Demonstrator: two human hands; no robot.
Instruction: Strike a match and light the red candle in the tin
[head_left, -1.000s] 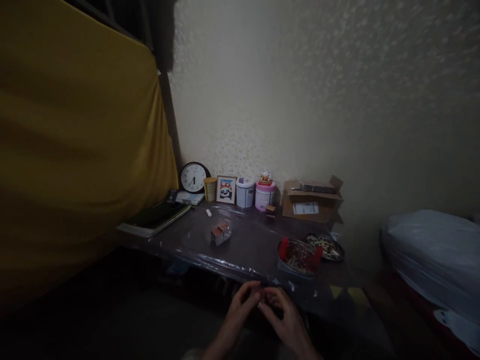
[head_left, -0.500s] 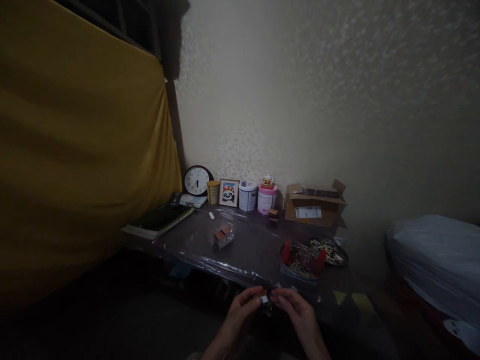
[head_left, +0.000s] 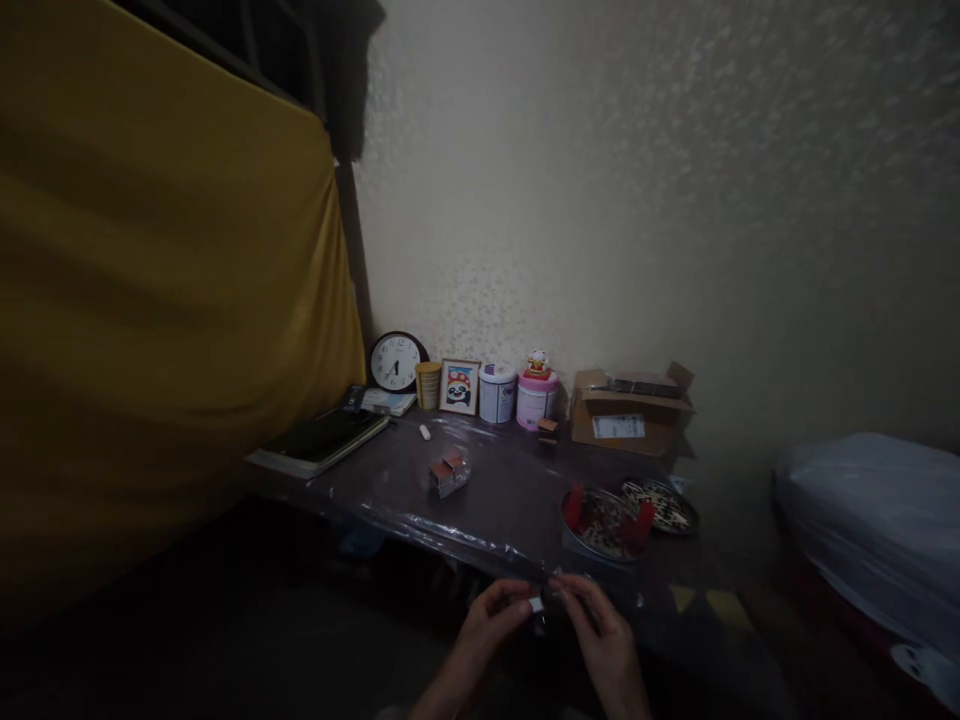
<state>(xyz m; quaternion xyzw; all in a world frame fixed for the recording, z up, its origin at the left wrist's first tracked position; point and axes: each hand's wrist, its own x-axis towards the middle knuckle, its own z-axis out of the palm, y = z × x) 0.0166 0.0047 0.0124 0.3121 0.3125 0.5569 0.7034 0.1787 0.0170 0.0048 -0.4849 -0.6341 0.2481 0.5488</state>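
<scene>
Just off the table's front edge, my left hand pinches a small white piece between thumb and fingertips. Close beside it, my right hand has its thumb and fingers pressed together at a small dark thing, too dim to name. The fingertips of both hands nearly meet. Ahead on the table lies a clear-wrapped pack of small reddish-brown boxes, touched by neither hand. To the right of it, a round dish holds small mixed pieces and two red objects.
A second round dish lies behind the first. Along the wall stand a clock, a yellow cup, a panda picture, two tubs and a cardboard box. A book lies left, near a yellow curtain.
My left hand has shifted slightly right with the white piece. The right hand's fingers have moved a little, and more of the dark thing shows. The objects on the table stay put.
</scene>
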